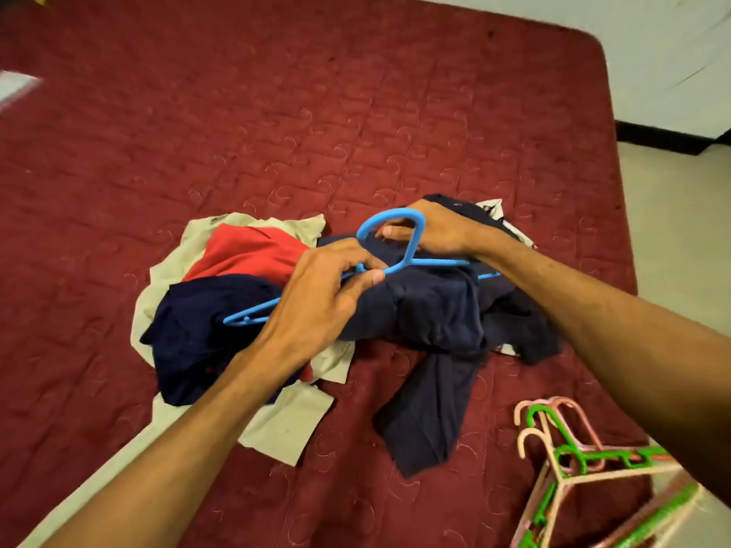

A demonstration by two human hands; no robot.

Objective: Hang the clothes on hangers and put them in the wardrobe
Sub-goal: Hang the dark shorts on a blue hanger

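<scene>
A pile of clothes lies on the red bed (277,112): a dark navy garment (431,306) on top, a red garment (249,251) and a beige one (285,429) beneath. Over the pile is a blue plastic hanger (413,247). My left hand (320,294) pinches the hanger's left shoulder between thumb and fingers. My right hand (431,231) holds it at the hook, fingers curled through the loop. The hanger's right arm passes under my right wrist. No wardrobe is in view.
A heap of spare hangers (573,460), green and pink, lies at the bed's near right corner. Pale floor (680,270) runs along the right of the bed, with a dark skirting board and white wall behind.
</scene>
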